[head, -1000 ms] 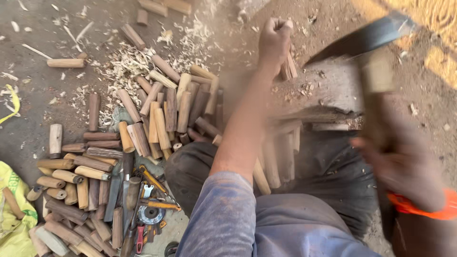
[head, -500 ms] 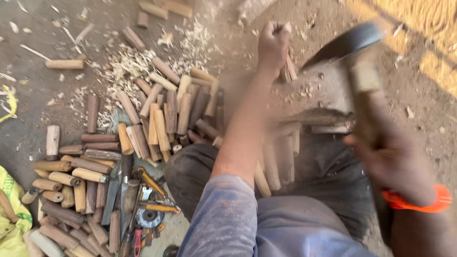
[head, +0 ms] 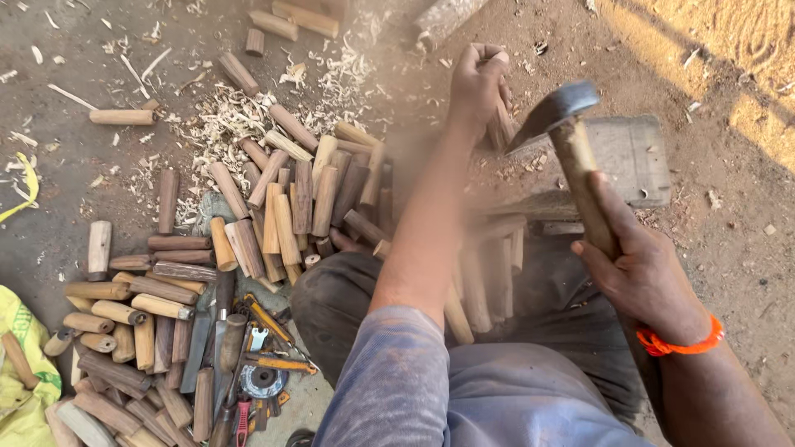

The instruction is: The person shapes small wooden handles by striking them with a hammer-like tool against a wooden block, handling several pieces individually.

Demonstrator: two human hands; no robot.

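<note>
Wood peg (head: pixel 500 124): stands up on the flat wooden block (head: pixel 633 157); the left hand (head: pixel 478 81) is wrapped tight around its top.
Left hand: closed on the peg; the arm reaches out over the lap.
Hatchet (head: pixel 563 132): the metal head sits just beside the peg; its blade points at the peg; the handle is wood.
Right hand (head: pixel 642 269): fingers shut tight on the hatchet handle; an orange band (head: pixel 681 343) is on the wrist.
Pile of pegs (head: pixel 273 207): lies on the dirt to the left; pale wood shavings (head: pixel 224 124) are near it.
Tools (head: pixel 257 364): lie between the pegs, low and left.
Yellow bag (head: pixel 25 364): at the left edge.
</note>
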